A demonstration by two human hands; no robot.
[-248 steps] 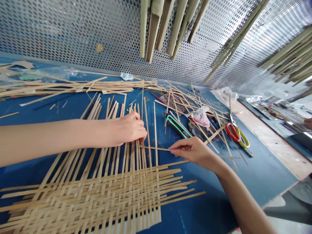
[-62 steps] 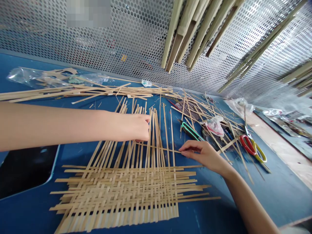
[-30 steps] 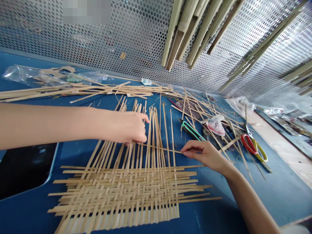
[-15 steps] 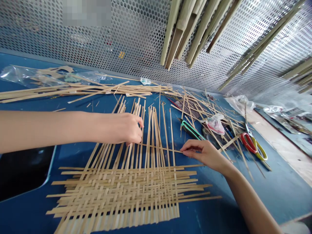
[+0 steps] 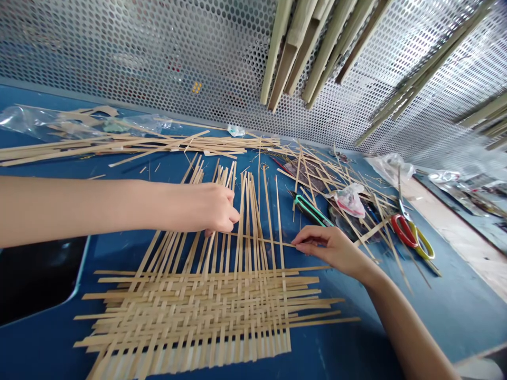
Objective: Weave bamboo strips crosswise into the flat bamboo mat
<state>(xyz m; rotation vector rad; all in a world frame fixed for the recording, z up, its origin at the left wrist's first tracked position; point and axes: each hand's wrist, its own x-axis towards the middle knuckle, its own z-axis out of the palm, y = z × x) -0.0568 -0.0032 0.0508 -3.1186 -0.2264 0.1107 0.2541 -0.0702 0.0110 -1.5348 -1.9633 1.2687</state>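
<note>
A half-woven mat of pale bamboo strips (image 5: 206,311) lies on the blue table (image 5: 435,311), its upright strips fanning away from me. My left hand (image 5: 208,208) rests closed on the upright strips, fingertips pinched among them where a thin horizontal strip (image 5: 261,240) threads through. My right hand (image 5: 335,248) pinches the right end of that thin strip, just right of the mat's last upright.
Loose bamboo strips (image 5: 119,145) lie along the back of the table. A green-handled cutter (image 5: 312,210), crumpled plastic (image 5: 350,200) and red-and-yellow scissors (image 5: 410,235) sit to the right. A perforated metal wall (image 5: 158,58) stands behind, with bamboo slats (image 5: 293,47) leaning on it.
My left hand's fingers shifted slightly along the upright strips, first left and then back right. My right hand has stayed pinched on the thin strip's end.
</note>
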